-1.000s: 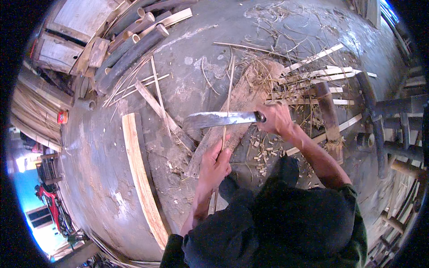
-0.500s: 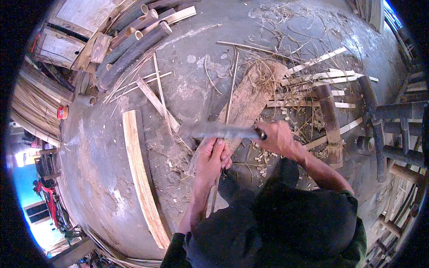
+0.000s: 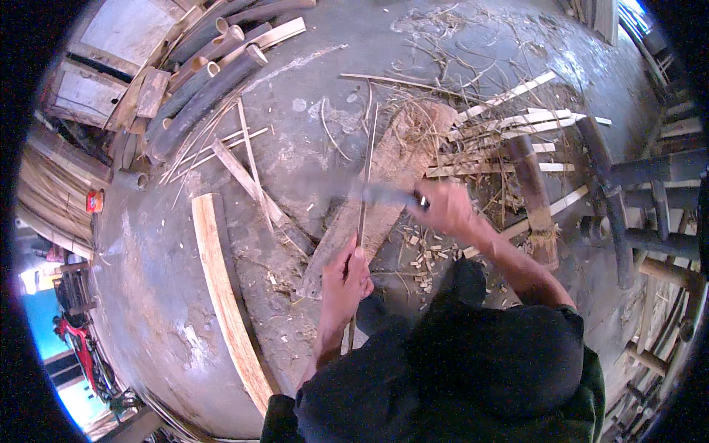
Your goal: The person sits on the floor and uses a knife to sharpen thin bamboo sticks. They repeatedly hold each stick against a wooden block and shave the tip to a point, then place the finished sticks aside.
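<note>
My left hand (image 3: 344,280) is closed around a thin bamboo strip (image 3: 362,214) that runs away from me over a rough wooden board (image 3: 401,159). The strip's near end passes below that hand toward my lap. In my right hand (image 3: 447,210) is the handle of a large knife (image 3: 384,195), its blade pointing left and smeared by motion. The blade crosses the strip farther out than my left fingers; whether it touches the strip I cannot tell. Small cut bamboo bits (image 3: 428,258) lie scattered on the floor right of the board.
Pale bamboo slats (image 3: 550,118) and a dark bamboo frame (image 3: 528,184) lie to the right. A long split bamboo piece (image 3: 221,288) lies on the left floor. Bamboo tubes (image 3: 214,96) are piled at the far left, and curly shavings (image 3: 450,44) at the back.
The knife and my right hand have moved slightly away from me and left. My left hand has drawn back toward me on the strip. The whole view has shifted a little.
</note>
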The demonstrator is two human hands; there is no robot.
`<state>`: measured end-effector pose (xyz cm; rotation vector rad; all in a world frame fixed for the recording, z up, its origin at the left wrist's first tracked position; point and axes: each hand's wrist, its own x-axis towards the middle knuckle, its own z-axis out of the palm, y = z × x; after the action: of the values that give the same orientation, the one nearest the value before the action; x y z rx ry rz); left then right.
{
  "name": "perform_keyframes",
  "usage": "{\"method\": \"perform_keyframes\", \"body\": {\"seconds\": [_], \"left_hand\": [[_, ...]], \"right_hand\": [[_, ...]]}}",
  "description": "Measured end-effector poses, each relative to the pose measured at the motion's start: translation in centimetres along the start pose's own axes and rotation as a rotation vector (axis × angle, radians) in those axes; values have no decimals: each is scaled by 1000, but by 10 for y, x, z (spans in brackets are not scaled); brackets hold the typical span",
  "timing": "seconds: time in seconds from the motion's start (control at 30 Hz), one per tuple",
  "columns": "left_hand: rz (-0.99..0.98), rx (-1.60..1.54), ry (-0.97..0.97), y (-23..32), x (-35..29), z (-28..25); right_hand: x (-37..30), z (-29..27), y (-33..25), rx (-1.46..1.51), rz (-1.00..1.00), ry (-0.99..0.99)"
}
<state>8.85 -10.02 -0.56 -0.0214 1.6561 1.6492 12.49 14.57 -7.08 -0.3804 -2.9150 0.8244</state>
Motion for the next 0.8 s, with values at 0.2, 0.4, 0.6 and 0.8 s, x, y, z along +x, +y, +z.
{"method": "perform_keyframes", "body": {"seconds": [0.2,0.4,0.6,0.8], "left_hand": [[28,-112,-90,7,-9,-3],[-13,-11,17,18,-66,-8],[-38,-131,-50,12,-9,-7],[6,-86,-45,22,-11,-2]], "right_hand": [[10,1,7,-2,-128,-14],[48,-41,112,7,569,139],[9,-3,19,24,56,178],[0,9,-8,-88,-99,50]]}}
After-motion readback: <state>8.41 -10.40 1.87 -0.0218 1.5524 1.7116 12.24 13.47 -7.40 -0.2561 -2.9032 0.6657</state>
